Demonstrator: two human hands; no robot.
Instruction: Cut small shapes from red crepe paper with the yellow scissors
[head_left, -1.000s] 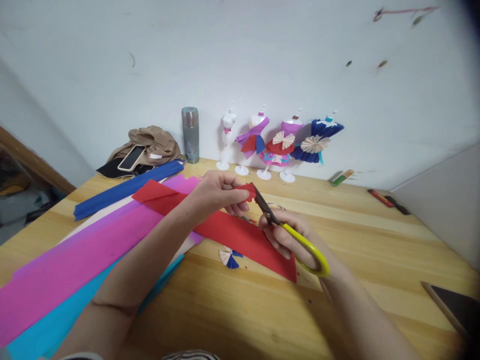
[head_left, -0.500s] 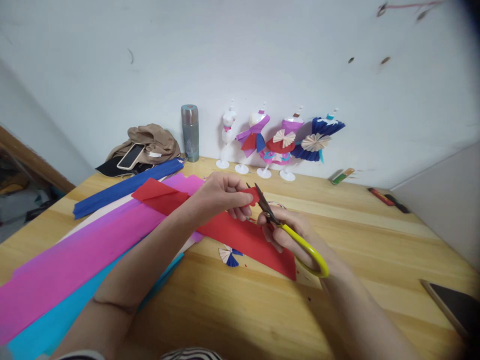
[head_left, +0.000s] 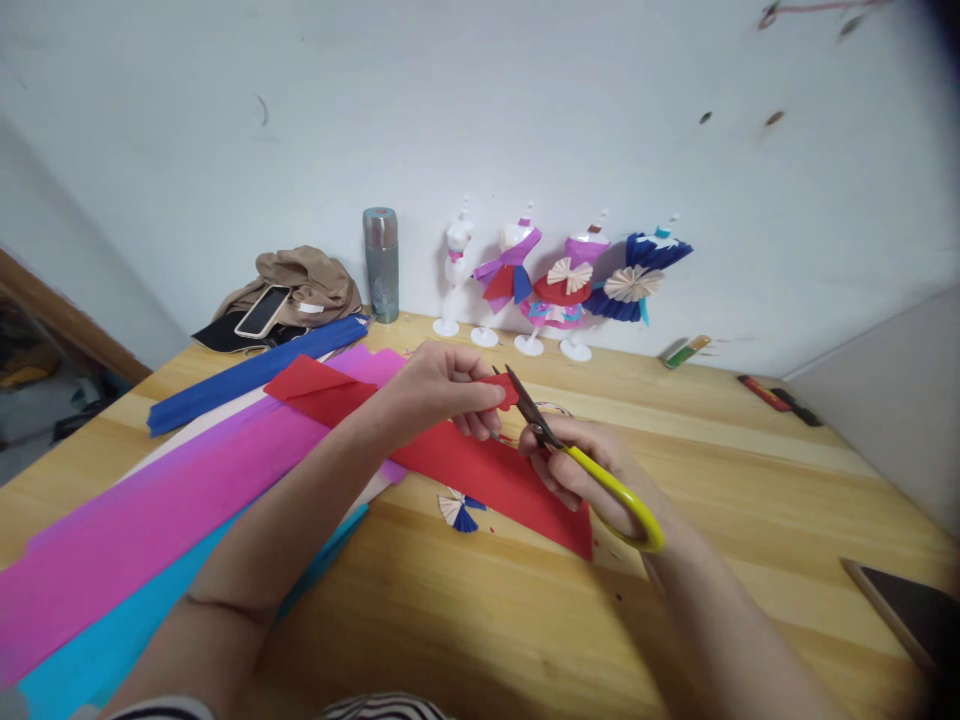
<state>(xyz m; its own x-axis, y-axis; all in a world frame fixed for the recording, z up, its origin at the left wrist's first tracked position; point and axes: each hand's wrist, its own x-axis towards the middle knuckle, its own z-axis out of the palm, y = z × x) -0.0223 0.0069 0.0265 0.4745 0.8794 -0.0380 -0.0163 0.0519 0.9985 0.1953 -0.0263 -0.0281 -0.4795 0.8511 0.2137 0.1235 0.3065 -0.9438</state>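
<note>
In the head view, the left hand [head_left: 450, 385] pinches a small red paper piece [head_left: 511, 391] above the worktop [head_left: 750, 490], between its side edges; the right hand [head_left: 581, 462] grips scissors [head_left: 600, 474], blades parted at the paper. Mannequins [head_left: 564, 290] line the back edge.

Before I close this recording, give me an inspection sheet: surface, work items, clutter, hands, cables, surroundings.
Surface: wooden table, a few tiny scraps on it.
Work items: small red piece at the slightly open blades of yellow-handled scissors; long red strip lying below.
Clutter: magenta sheet, blue strip, phone, flask.
Hands: left hand pinches the small red piece; right hand holds the scissors.
Cables: nothing seen.
Surroundings: marked pale wall behind four small dress forms.
</note>
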